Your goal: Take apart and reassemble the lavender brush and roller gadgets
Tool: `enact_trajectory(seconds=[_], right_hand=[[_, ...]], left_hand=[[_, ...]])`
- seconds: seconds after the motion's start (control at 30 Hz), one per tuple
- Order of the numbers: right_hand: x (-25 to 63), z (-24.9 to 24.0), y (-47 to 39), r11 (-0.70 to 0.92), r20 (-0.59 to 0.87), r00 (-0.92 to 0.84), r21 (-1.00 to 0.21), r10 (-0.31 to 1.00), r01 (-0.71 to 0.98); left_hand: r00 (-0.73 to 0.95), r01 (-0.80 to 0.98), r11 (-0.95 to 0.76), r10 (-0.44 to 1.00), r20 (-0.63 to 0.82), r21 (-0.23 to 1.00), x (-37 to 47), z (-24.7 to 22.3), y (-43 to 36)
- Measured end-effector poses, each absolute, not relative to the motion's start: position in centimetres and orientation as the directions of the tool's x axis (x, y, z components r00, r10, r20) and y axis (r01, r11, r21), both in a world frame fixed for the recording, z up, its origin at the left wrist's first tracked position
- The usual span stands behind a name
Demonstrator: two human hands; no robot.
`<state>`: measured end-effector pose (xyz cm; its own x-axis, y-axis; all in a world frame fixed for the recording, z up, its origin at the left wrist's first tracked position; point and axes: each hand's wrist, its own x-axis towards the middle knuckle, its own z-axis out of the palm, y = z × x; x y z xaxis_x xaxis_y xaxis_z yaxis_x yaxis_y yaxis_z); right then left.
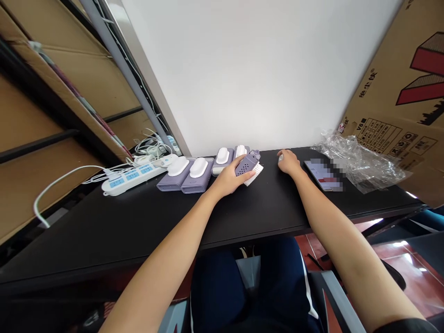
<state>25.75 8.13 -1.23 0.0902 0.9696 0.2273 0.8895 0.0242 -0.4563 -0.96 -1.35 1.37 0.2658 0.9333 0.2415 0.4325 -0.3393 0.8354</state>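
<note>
My left hand is closed around a purple piece with rows of small holes. A white ridged part shows along its lower side; its exact kind is unclear. Just beyond and to the left of that hand, several purple blocks with white oval pieces on top stand in a row by the wall. My right hand rests at the back of the black table, its fingers curled in. Something small and pale shows at its fingertips, too small to name.
A white power strip with plugs and tangled white cables lies at the left. A phone and crumpled clear plastic lie right of my right hand. A large cardboard box leans there. The black table ends before my lap.
</note>
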Motion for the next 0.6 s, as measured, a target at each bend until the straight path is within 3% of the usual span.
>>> enact_trajectory(seconds=[0.17,0.23,0.43,0.5,0.6], right_hand=[[25.2,-0.5,7.6,0.048,0.268,0.091,-0.470,0.959,0.881],[24.5,0.2,7.0,0.097,0.319,0.092,-0.528,0.943,0.843],[20.8,2.3,3.6,0.423,0.420,-0.112,-0.788,0.900,0.446],[19.6,2.6,2.3,0.518,0.467,-0.224,-0.782,0.855,0.346],[18.4,2.7,0.7,0.604,0.498,-0.351,-0.723,0.793,0.337]], left_hand=[[0.267,0.416,-0.363,0.925,0.269,0.834,-0.9,1.5,-1.5],[0.265,0.395,-0.381,0.918,0.294,0.836,-0.9,1.5,-1.4],[0.164,0.272,-0.438,0.898,0.407,0.857,-0.5,1.1,-1.2],[0.162,0.167,-0.428,0.900,0.404,0.888,-0.2,1.1,-1.2],[0.147,-0.031,-0.373,0.916,0.373,0.927,0.1,1.2,-1.2]])
